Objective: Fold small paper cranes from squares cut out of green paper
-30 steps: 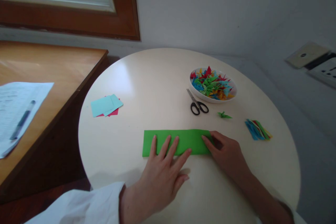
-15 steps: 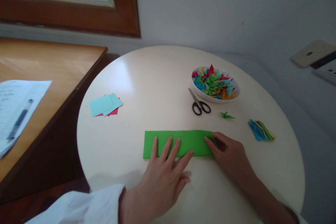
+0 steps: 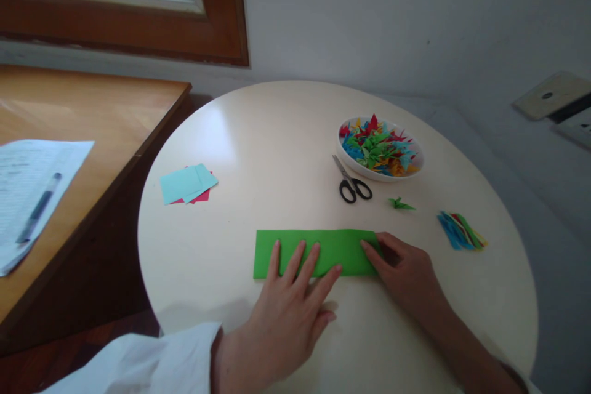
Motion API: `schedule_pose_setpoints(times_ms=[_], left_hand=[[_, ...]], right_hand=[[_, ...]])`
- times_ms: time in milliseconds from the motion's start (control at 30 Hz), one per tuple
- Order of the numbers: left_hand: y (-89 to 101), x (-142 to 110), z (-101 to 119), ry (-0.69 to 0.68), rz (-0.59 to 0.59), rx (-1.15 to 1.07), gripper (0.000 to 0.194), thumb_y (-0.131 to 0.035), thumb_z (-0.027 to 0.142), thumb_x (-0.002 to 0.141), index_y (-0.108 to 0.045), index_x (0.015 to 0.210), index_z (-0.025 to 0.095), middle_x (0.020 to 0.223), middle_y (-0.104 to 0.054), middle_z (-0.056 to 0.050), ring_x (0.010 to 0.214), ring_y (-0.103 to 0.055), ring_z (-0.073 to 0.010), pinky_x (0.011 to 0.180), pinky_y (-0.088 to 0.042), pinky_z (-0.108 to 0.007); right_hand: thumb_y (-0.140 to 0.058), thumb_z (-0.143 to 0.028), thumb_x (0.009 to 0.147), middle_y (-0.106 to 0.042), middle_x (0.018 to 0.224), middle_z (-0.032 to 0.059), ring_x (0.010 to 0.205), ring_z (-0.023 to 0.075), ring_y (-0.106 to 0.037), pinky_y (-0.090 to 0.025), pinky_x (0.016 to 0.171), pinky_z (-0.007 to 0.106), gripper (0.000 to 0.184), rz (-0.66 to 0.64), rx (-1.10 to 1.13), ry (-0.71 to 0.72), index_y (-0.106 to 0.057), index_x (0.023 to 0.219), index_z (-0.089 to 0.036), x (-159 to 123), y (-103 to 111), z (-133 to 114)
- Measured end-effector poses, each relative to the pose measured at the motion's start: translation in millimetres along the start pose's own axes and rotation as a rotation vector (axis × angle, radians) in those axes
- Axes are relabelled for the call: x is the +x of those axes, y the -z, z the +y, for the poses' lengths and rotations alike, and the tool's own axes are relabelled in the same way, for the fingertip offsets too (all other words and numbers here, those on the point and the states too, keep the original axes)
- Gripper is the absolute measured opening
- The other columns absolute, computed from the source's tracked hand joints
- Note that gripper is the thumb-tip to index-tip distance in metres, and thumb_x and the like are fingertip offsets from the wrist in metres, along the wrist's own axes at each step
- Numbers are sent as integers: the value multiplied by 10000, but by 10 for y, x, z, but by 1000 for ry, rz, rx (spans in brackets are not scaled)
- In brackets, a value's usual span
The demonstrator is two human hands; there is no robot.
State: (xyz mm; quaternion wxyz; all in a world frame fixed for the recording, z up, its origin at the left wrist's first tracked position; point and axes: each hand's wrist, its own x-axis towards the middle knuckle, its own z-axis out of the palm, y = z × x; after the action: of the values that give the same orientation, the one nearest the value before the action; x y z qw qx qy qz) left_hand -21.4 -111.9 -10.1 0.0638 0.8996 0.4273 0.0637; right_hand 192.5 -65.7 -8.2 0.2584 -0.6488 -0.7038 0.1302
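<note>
A long green paper strip (image 3: 323,245) lies folded flat near the front of the round white table (image 3: 277,135). My left hand (image 3: 290,314) rests on its near edge, fingers spread flat and pressing it down. My right hand (image 3: 406,271) touches the strip's right end, with the fingers curled loosely and the fingertips on the paper's corner.
Black scissors (image 3: 351,181) lie beside a white bowl (image 3: 380,151) of coloured folded paper pieces. A small green folded piece (image 3: 401,203) and a bundle of coloured strips (image 3: 460,231) lie at right. Cyan and red squares (image 3: 188,184) sit at left. A wooden desk (image 3: 92,117) holds papers and a pen (image 3: 37,209).
Hands and green paper have stayed in place; only the camera view has shifted slightly.
</note>
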Motion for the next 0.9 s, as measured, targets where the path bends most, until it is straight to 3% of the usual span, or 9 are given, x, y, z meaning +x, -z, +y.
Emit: schedule_pose_setpoints(times_ms=[900], left_hand=[[-7,-2,0,3,14,11,491,-275,431,928,-273,1405,312,1456,-353,-83,1328,-317,-316,1025,-236,-610]], right_hand=[[-480,-450,801,-482,454,-34,407,104,-411,-336,420,228,338,-13,-2,0,-513,579,-197,3,6,8]])
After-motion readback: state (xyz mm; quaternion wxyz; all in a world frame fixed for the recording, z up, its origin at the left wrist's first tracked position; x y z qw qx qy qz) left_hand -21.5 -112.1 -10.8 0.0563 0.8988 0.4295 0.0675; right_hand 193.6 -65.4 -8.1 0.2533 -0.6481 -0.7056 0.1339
